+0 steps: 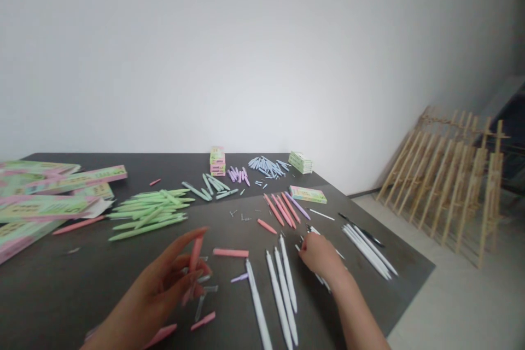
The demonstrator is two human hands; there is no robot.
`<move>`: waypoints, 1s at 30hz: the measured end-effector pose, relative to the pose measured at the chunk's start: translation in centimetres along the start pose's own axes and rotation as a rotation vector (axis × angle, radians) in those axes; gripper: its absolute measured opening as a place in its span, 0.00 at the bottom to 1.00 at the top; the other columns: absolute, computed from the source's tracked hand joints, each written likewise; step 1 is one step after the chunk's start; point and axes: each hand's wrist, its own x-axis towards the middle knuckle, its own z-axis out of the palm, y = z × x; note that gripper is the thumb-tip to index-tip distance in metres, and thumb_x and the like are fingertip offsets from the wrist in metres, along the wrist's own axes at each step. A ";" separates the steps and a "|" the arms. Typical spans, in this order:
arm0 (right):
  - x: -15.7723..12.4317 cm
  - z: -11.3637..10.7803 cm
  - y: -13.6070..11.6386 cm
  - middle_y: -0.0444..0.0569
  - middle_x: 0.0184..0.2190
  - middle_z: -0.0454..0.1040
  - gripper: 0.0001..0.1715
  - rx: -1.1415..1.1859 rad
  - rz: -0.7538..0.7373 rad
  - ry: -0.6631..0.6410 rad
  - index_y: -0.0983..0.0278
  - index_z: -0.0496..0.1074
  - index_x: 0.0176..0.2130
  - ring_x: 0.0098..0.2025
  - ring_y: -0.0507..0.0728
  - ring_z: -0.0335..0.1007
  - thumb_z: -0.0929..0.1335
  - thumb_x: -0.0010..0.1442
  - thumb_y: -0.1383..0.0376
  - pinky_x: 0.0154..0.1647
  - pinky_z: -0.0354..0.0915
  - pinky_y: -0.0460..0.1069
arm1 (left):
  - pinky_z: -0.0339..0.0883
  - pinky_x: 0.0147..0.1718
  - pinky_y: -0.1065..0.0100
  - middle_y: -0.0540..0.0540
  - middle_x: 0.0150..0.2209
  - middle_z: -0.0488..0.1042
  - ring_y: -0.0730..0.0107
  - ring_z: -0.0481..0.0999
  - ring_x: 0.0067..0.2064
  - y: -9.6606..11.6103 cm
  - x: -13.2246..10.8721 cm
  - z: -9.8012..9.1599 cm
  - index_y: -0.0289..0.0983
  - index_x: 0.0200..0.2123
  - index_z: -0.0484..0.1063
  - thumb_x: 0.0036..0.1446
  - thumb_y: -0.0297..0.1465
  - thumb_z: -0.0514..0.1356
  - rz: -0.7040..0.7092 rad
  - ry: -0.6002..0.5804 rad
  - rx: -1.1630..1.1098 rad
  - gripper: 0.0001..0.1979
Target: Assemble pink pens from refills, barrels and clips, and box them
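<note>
My left hand (158, 284) is closed around a pink pen barrel (196, 251), held upright between thumb and fingers. Small clear plastic clips (199, 308) and a pink pen part (203, 321) lie beside and under it. Another pink barrel (231, 252) and a small purple clip (239, 278) rest between my hands. My right hand (320, 254) reaches down with curled fingers among thin pen refills (338, 254); its fingertips are hidden, so anything pinched there cannot be made out. Several white pens (258, 306) lie left of it.
Green pens (151, 210) are piled left of centre, near flat pen boxes (45, 206). Pink pens (282, 210), blue parts (266, 166) and stacked boxes (217, 161) lie farther back. White barrels (367, 251) lie near the right table edge. Wooden easels (451, 180) lean against the wall.
</note>
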 end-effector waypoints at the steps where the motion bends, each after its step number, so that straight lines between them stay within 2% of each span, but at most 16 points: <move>1: -0.3 -0.5 -0.4 0.59 0.30 0.76 0.06 0.025 -0.027 0.013 0.67 0.72 0.26 0.35 0.63 0.74 0.65 0.52 0.73 0.31 0.61 0.50 | 0.70 0.32 0.67 0.49 0.33 0.78 0.65 0.77 0.31 0.0 -0.1 0.1 0.43 0.55 0.56 0.49 0.47 0.60 0.008 -0.006 0.000 0.33; 3: -1.3 -1.8 -1.4 0.55 0.28 0.76 0.08 0.082 -0.101 0.039 0.66 0.71 0.26 0.32 0.60 0.73 0.64 0.54 0.72 0.30 0.60 0.49 | 0.70 0.33 0.67 0.49 0.32 0.78 0.65 0.77 0.31 0.0 -0.1 0.1 0.42 0.54 0.59 0.51 0.42 0.61 0.017 -0.026 0.012 0.28; 5: -2.6 -3.5 -3.0 0.49 0.29 0.76 0.07 0.172 -0.220 0.055 0.64 0.70 0.31 0.32 0.55 0.71 0.62 0.58 0.68 0.30 0.60 0.46 | 0.69 0.34 0.68 0.49 0.32 0.78 0.66 0.77 0.31 0.1 0.1 -0.2 0.41 0.51 0.64 0.51 0.38 0.61 0.032 -0.044 0.048 0.23; 6: -3.2 -4.3 -3.9 0.46 0.29 0.75 0.08 0.237 -0.313 0.052 0.63 0.69 0.33 0.31 0.52 0.70 0.61 0.60 0.66 0.30 0.60 0.44 | 0.69 0.34 0.68 0.48 0.33 0.78 0.65 0.77 0.33 0.1 0.2 -0.3 0.40 0.49 0.66 0.51 0.37 0.61 0.037 -0.064 0.063 0.21; 8: -4.4 -5.8 -5.9 0.43 0.28 0.74 0.09 0.517 -0.613 -0.030 0.63 0.68 0.36 0.29 0.51 0.69 0.60 0.63 0.65 0.29 0.60 0.43 | 0.70 0.35 0.68 0.47 0.34 0.78 0.62 0.77 0.37 0.4 0.2 -0.7 0.40 0.48 0.69 0.51 0.35 0.61 0.042 -0.104 0.088 0.19; 9: -4.8 -6.3 -7.0 0.43 0.27 0.74 0.09 0.567 -0.716 -0.039 0.63 0.69 0.36 0.29 0.50 0.68 0.61 0.63 0.65 0.30 0.60 0.43 | 0.70 0.36 0.68 0.47 0.35 0.78 0.61 0.76 0.38 0.6 0.2 -0.8 0.40 0.48 0.70 0.51 0.35 0.61 0.049 -0.121 0.103 0.19; 11: -5.3 -6.9 -9.0 0.44 0.30 0.73 0.09 0.566 -0.883 0.042 0.63 0.72 0.36 0.33 0.51 0.68 0.62 0.62 0.68 0.35 0.60 0.44 | 0.69 0.36 0.69 0.47 0.35 0.78 0.62 0.76 0.38 1.0 0.2 -0.9 0.40 0.47 0.72 0.52 0.34 0.61 0.075 -0.141 0.137 0.17; 14: -5.0 -6.7 -11.2 0.46 0.33 0.73 0.12 0.416 -1.035 0.209 0.62 0.74 0.38 0.36 0.53 0.67 0.62 0.62 0.70 0.37 0.60 0.46 | 0.68 0.33 0.70 0.47 0.32 0.78 0.64 0.75 0.35 1.5 0.1 -1.0 0.39 0.44 0.74 0.54 0.33 0.59 0.113 -0.162 0.187 0.13; 16: -4.6 -6.3 -12.2 0.46 0.32 0.72 0.12 0.271 -1.099 0.302 0.61 0.75 0.36 0.35 0.54 0.65 0.62 0.62 0.69 0.38 0.60 0.48 | 0.67 0.33 0.71 0.48 0.32 0.77 0.64 0.75 0.35 1.5 0.1 -0.9 0.39 0.41 0.75 0.55 0.33 0.59 0.123 -0.165 0.205 0.11; 18: -4.3 -5.8 -12.9 0.45 0.30 0.72 0.10 0.146 -1.146 0.370 0.60 0.75 0.34 0.34 0.54 0.63 0.64 0.61 0.69 0.46 0.59 0.52 | 0.66 0.33 0.71 0.48 0.32 0.77 0.64 0.74 0.35 1.4 0.2 -0.8 0.39 0.40 0.75 0.54 0.33 0.59 0.127 -0.163 0.212 0.10; 21: -4.2 -5.0 -13.7 0.44 0.29 0.72 0.07 0.032 -1.201 0.430 0.59 0.74 0.34 0.35 0.55 0.63 0.66 0.59 0.69 0.59 0.46 0.62 | 0.64 0.30 0.72 0.49 0.30 0.75 0.67 0.71 0.31 1.3 0.2 -0.8 0.38 0.39 0.75 0.55 0.34 0.59 0.123 -0.160 0.249 0.10; 24: -4.5 -4.3 -14.2 0.45 0.29 0.72 0.06 -0.035 -1.232 0.459 0.61 0.73 0.34 0.36 0.56 0.64 0.66 0.60 0.67 0.62 0.39 0.64 | 0.60 0.27 0.73 0.50 0.27 0.73 0.69 0.68 0.29 1.3 0.2 -0.9 0.36 0.33 0.75 0.55 0.34 0.57 0.131 -0.155 0.295 0.08; 27: -5.1 -4.4 -14.0 0.48 0.40 0.74 0.11 0.015 -1.258 0.516 0.62 0.70 0.45 0.48 0.58 0.63 0.65 0.61 0.66 0.64 0.37 0.63 | 0.62 0.30 0.72 0.49 0.28 0.74 0.67 0.70 0.31 1.4 0.4 -1.2 0.36 0.31 0.74 0.54 0.33 0.58 0.162 -0.152 0.279 0.07; 30: -5.1 -5.2 -12.9 0.50 0.53 0.67 0.20 0.227 -1.220 0.633 0.60 0.64 0.54 0.59 0.60 0.53 0.64 0.61 0.67 0.63 0.39 0.64 | 0.64 0.34 0.69 0.47 0.31 0.76 0.64 0.73 0.35 1.3 0.6 -1.4 0.37 0.33 0.74 0.54 0.34 0.58 0.155 -0.162 0.218 0.08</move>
